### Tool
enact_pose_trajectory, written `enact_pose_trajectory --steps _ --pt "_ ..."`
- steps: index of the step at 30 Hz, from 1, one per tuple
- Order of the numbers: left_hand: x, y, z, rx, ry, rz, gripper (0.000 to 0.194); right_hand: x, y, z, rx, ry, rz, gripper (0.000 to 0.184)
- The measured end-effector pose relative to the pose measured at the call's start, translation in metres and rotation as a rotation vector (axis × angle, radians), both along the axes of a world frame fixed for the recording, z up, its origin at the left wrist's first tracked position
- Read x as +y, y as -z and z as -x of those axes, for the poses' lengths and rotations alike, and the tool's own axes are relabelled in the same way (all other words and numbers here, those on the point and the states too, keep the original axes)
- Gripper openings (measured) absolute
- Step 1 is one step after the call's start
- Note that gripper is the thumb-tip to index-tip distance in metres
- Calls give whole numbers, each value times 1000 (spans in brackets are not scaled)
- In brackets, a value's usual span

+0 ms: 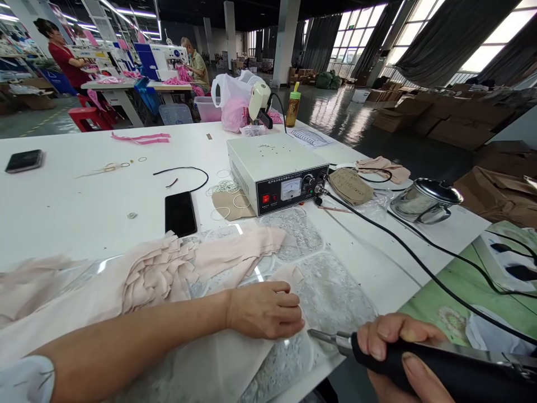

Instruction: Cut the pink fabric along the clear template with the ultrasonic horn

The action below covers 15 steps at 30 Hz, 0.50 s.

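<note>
Your right hand [396,331] grips the black-handled cutter [476,369], tip just beside your left hand [268,311]. Left curls over pale pink fabric [230,358] on the clear mat [344,285], bench [92,218] underneath; pinching or only pressing, cannot tell.

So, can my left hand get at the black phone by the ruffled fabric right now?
Probably yes: the left hand would have to leave the pale cloth, but the black phone lies just beyond the ruffled fabric, its top mostly uncovered.
</note>
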State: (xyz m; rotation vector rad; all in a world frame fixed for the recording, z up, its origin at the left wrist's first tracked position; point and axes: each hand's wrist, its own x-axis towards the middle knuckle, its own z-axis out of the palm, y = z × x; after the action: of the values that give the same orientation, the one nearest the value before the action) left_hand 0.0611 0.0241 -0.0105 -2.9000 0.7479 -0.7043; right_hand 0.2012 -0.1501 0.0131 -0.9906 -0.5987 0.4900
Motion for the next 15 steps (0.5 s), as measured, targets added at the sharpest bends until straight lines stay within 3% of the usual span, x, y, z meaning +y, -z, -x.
enact_pose_trajectory --steps 7,15 --pt "0 1 0 -7 -2 7 13 -2 0 0 -46 -56 0 13" --pt "-2 -4 0 15 -29 -7 10 5 -5 3 -72 12 -98 12"
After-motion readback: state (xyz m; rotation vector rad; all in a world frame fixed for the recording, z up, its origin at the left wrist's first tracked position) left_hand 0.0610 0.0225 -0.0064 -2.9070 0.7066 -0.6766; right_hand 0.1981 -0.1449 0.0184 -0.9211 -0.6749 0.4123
